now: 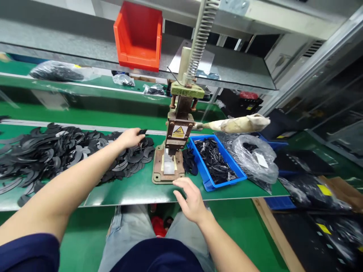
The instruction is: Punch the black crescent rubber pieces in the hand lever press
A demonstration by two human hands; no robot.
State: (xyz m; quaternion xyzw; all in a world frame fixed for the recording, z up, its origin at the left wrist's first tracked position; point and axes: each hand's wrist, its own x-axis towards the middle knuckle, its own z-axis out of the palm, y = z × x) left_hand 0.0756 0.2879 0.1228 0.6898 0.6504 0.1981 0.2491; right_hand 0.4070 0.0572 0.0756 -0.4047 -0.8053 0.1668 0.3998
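Note:
My left hand reaches over the right end of a large pile of black curved pieces, its fingers closed on a small black piece that sticks out past the fingertips. Most of that piece is hidden, so its kind is unclear. My right hand holds nothing; thumb and fingers are apart at the table's front edge, just below the base of a hand press. On the press base lies a pale block under the ram. The wrapped press lever points to the right.
Right of the press stands a blue bin of thin black parts, with several black pieces between them. A clear plastic bag lies farther right. An orange-red bin sits on the grey shelf above.

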